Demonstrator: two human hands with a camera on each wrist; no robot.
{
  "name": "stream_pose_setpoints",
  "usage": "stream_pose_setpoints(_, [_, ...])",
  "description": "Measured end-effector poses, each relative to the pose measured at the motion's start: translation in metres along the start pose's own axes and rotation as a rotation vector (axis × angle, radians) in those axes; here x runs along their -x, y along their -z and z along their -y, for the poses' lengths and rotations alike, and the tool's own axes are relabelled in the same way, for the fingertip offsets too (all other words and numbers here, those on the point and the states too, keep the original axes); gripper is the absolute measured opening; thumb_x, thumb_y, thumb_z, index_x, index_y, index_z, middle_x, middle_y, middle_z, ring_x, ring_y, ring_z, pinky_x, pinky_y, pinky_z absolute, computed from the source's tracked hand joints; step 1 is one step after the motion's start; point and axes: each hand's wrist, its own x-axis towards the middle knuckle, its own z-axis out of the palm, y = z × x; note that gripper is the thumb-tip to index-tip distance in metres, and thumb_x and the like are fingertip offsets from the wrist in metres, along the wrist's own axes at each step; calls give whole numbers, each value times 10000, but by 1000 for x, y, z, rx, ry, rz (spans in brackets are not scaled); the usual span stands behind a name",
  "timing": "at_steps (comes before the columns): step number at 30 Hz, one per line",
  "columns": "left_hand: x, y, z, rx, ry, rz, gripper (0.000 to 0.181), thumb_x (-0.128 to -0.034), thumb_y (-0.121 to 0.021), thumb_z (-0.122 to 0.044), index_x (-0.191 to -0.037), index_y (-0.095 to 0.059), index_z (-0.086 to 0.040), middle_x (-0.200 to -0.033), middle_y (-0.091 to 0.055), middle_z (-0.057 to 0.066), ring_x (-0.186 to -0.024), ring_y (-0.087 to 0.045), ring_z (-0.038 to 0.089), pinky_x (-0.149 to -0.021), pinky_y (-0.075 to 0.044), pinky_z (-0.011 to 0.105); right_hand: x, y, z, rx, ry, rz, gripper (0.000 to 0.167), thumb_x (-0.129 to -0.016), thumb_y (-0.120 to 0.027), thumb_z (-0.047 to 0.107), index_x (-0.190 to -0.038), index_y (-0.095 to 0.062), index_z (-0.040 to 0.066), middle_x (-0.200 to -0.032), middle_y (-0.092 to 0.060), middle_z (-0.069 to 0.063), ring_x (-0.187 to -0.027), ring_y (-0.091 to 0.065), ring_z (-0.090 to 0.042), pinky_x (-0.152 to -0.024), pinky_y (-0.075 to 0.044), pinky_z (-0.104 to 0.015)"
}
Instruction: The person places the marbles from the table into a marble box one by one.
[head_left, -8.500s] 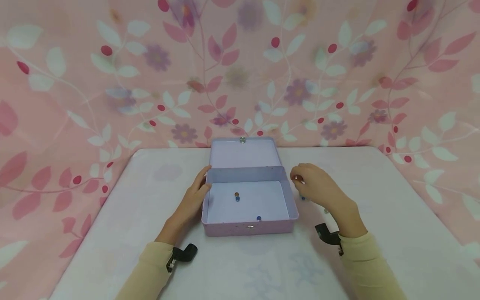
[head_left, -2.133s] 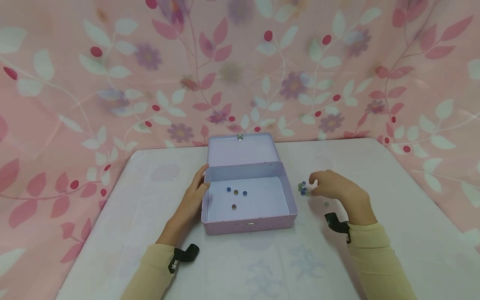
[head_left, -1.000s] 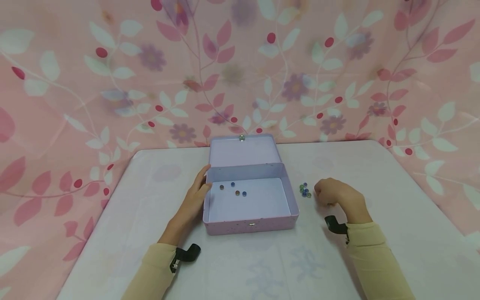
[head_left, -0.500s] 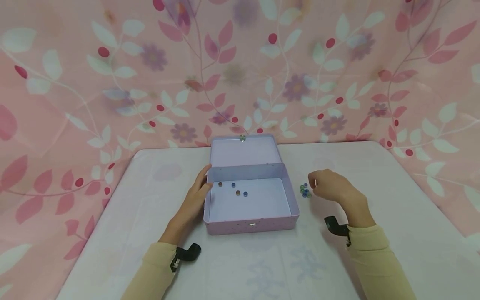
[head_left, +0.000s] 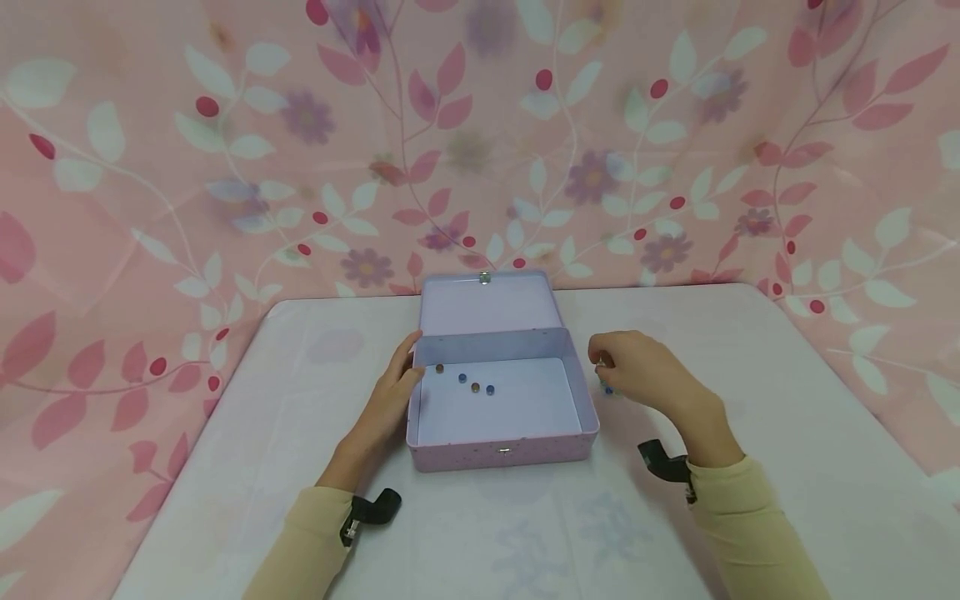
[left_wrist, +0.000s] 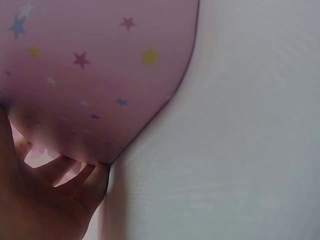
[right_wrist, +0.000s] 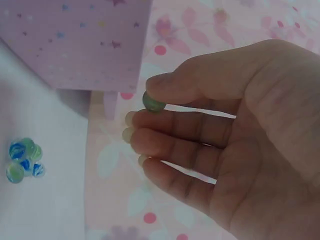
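Observation:
An open lilac tin box (head_left: 498, 454) stands in the middle, its lid (head_left: 487, 304) tipped back. Two brownish and two blue marbles, one a blue marble (head_left: 491, 390), lie on its floor. My left hand (head_left: 382, 400) rests along the box's left side, thumb at the rim; in the left wrist view its fingers (left_wrist: 95, 187) touch the star-printed wall. Just off the right wall, my right hand (head_left: 648, 375) pinches a green marble (right_wrist: 154, 102) between thumb and forefinger. Below it, a small pile of marbles (right_wrist: 24, 161) sits on the table, mostly hidden in the head view.
A white cloth covers the table (head_left: 525, 533), with faint blue prints. Behind it hangs a pink curtain (head_left: 480, 150) with leaves and flowers. Each wrist wears a black camera mount (head_left: 663, 462).
My right hand has moved left from beyond the pile to beside the box, now with a green marble. The lone marble right of the pile is gone from view. The left hand stays.

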Motion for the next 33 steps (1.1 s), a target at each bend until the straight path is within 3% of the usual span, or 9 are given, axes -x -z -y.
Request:
stream_pose_setpoints(12, [0, 1, 2, 4, -9, -4, 559, -1045, -351, -345, -1545, -148, -490, -1665, -200, -16, -1544, -200, 289, -1195, -190, 629, -7, -16, 27, -29, 148, -85, 100, -866, -673, 37, -942, -687, 101, -823, -626, 24, -763, -545, -130, -713, -495, -319])
stream_pose_setpoints(25, [2, 0, 0, 8, -6, -17, 556, -1047, -358, -326, -1530, -161, -517, -1660, -219, 7, -1538, -218, 293, -1192, -208, 627, -11, -41, 48, 18, 251, 5, 76, -867, -706, 48, -927, -683, 90, -840, -649, 38, -757, -553, -104, -714, -513, -296])
stream_pose_setpoints(33, [1, 0, 0, 11, -17, -14, 557, -1047, -357, -329, -1547, -164, -479, -1658, -221, 42, -1535, -217, 311, -1189, -208, 632, -13, -60, 54, 70, 197, 58, 95, -876, -714, 89, -949, -712, 150, -899, -709, 61, -786, -612, -73, -722, -537, -281])
